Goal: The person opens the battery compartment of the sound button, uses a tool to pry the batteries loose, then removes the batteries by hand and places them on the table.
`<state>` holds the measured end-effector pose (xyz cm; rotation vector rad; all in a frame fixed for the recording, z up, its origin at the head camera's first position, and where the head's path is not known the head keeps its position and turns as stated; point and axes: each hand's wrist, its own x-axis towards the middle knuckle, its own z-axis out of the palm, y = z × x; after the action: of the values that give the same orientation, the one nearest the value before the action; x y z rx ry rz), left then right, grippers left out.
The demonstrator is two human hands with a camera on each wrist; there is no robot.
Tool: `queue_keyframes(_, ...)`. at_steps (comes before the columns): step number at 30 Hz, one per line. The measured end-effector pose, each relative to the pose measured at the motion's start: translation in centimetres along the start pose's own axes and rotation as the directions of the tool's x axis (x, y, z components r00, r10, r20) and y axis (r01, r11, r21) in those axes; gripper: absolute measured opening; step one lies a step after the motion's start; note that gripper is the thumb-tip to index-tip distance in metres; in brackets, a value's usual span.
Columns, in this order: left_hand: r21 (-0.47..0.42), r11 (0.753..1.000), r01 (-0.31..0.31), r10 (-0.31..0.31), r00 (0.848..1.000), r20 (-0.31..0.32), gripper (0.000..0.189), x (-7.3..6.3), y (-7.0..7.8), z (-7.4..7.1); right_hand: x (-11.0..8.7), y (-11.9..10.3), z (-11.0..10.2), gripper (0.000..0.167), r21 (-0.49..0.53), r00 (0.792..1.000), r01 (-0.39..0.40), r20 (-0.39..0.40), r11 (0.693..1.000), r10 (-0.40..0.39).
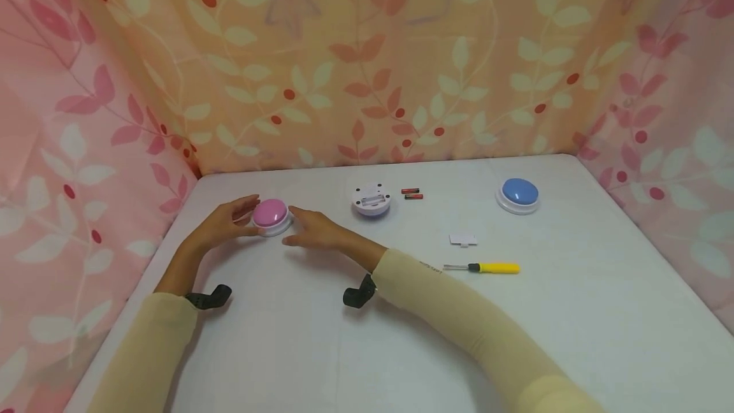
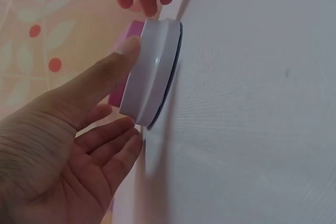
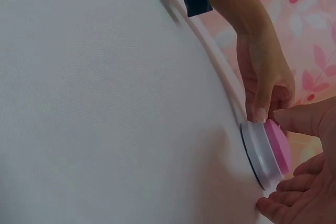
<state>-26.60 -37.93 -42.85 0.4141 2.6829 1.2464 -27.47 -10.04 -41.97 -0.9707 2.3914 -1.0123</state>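
A round push button (image 1: 270, 213) with a pink dome and a white base is at the left of the table. My left hand (image 1: 220, 225) holds its left side, the thumb against the white base (image 2: 152, 72) and the fingers curled toward the far rim. On the opposite side is my right hand (image 1: 318, 231), thumb and fingers spread loosely around the right edge. In the right wrist view, the right thumb (image 3: 302, 119) comes close to the pink dome (image 3: 278, 145), and the fingers (image 3: 299, 187) lie beside the base.
An upturned button (image 1: 371, 201) shows its open battery compartment, with two red-and-black batteries (image 1: 411, 194) beside it. A blue-domed button (image 1: 519, 194) stands at the right. Nearer lie a white battery cover (image 1: 462, 239) and a yellow-handled screwdriver (image 1: 496, 268). Patterned curtains (image 1: 367, 81) enclose the table.
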Motion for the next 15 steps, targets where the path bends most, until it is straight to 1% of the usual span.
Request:
queue_keyframes(5, 0.033, 0.999, -0.019, 0.019, 1.000, 0.002, 0.085, 0.36, -0.17, 0.13, 0.23, 0.21, 0.30, 0.085, 0.035, 1.000, 0.004, 0.000, 0.999, -0.004)
queue_keyframes(12, 0.029, 1.000, -0.010, 0.010, 1.000, 0.010, 0.084, 0.63, -0.46, 0.45, 0.74, 0.44, 0.69, 0.086, 0.058, 1.000, 0.018, 0.016, 0.998, -0.019)
queue_keyframes(15, 0.036, 0.999, -0.011, 0.011, 1.000, -0.004, 0.083, 0.83, -0.78, 0.65, 0.81, 0.43, 0.77, 0.086, 0.057, 1.000, 0.019, 0.022, 0.998, -0.020)
